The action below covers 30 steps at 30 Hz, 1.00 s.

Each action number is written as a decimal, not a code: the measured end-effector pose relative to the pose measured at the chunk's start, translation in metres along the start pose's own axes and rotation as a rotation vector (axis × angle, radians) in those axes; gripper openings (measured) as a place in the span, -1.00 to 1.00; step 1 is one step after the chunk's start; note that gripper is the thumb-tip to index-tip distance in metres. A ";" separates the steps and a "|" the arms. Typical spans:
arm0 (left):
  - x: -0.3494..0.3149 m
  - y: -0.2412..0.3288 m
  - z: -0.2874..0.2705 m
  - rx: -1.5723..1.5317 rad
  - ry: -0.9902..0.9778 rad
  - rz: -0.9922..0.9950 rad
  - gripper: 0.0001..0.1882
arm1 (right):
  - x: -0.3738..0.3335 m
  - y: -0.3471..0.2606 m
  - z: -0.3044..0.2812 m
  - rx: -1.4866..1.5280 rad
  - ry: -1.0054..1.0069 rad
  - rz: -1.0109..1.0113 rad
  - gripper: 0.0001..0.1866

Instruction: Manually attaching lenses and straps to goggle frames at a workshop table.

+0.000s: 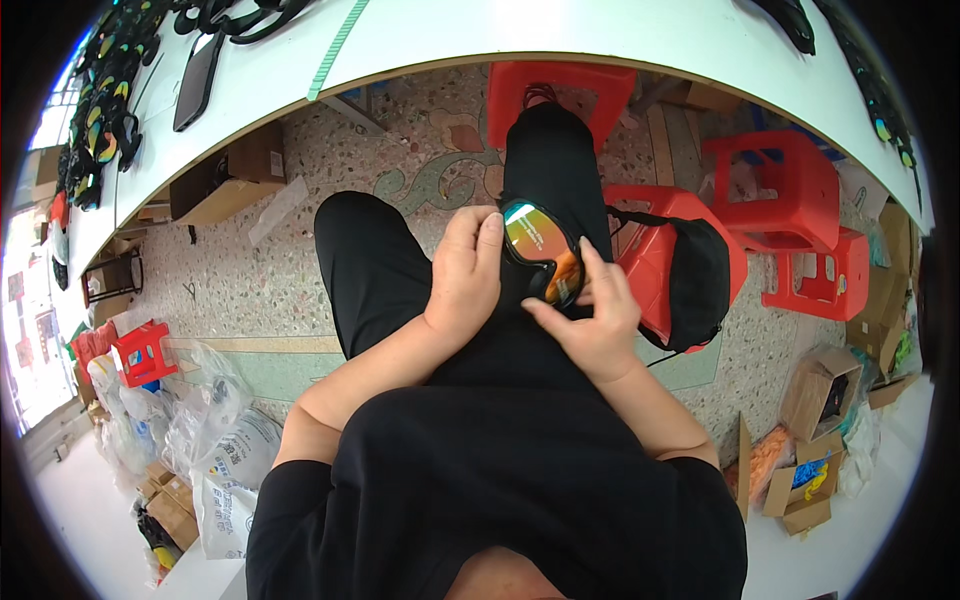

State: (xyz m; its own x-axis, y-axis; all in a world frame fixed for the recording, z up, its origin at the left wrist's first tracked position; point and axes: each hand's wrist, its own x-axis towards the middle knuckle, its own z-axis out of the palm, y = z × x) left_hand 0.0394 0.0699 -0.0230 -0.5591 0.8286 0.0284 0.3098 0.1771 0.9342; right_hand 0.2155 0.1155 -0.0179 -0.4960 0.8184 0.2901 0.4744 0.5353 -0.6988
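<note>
Black-framed goggles with a shiny orange-green mirrored lens (pixel 540 246) sit between both hands, above the black-trousered thigh (pixel 550 165). The left hand (pixel 467 270) has its fingers closed narrowly on the frame's left edge; the right hand (pixel 603 318) has its thumb and forefinger spread wide around the lower right end (whether they grip it, I cannot tell). Just right of those fingers, a black fabric bag (pixel 699 283) lies on a red plastic stool (pixel 647 272). Well ahead of the fingertips curves a white tabletop (pixel 430 35).
</note>
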 end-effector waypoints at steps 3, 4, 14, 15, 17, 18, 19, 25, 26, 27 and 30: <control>0.005 0.004 0.007 0.069 -0.047 0.104 -0.83 | -0.011 -0.002 0.005 -0.002 -0.028 0.022 0.08; 0.009 0.005 0.009 0.128 -0.076 0.197 -0.83 | -0.011 -0.001 0.003 -0.006 -0.022 0.026 0.08; 0.021 0.033 -0.006 0.266 -0.476 0.298 -0.74 | 0.026 0.022 -0.024 0.542 -0.116 0.363 -0.80; 0.023 0.034 -0.007 0.269 -0.478 0.295 -0.74 | 0.030 0.026 -0.026 0.632 -0.170 0.482 -0.81; 0.028 0.036 -0.009 0.236 -0.568 0.264 -0.70 | 0.042 0.031 -0.030 0.762 -0.249 0.693 -0.83; 0.029 0.037 -0.009 0.239 -0.570 0.262 -0.70 | 0.047 0.035 -0.032 0.888 -0.326 0.756 -0.85; 0.031 0.037 -0.008 0.181 -0.593 0.194 -0.71 | 0.052 0.039 -0.033 1.013 -0.404 0.819 -0.86; 0.038 0.043 0.008 -0.362 -0.635 -0.496 -0.84 | 0.071 0.065 -0.040 1.270 -0.732 0.925 -0.82; 0.042 0.045 0.008 -0.414 -0.692 -0.570 -0.85 | 0.073 0.069 -0.040 1.340 -0.831 0.936 -0.81; 0.046 0.044 0.008 -0.410 -0.699 -0.576 -0.85 | 0.075 0.073 -0.039 1.345 -0.824 0.943 -0.81; 0.058 0.040 0.009 -0.470 -0.882 -0.729 -0.86 | 0.081 0.078 -0.035 1.365 -0.984 0.924 -0.79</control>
State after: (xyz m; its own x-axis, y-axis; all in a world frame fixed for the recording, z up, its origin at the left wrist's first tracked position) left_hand 0.0262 0.1295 0.0124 0.2801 0.7235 -0.6309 -0.2648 0.6900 0.6736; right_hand 0.2380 0.2310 -0.0257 -0.8688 0.0592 -0.4916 0.2267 -0.8351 -0.5012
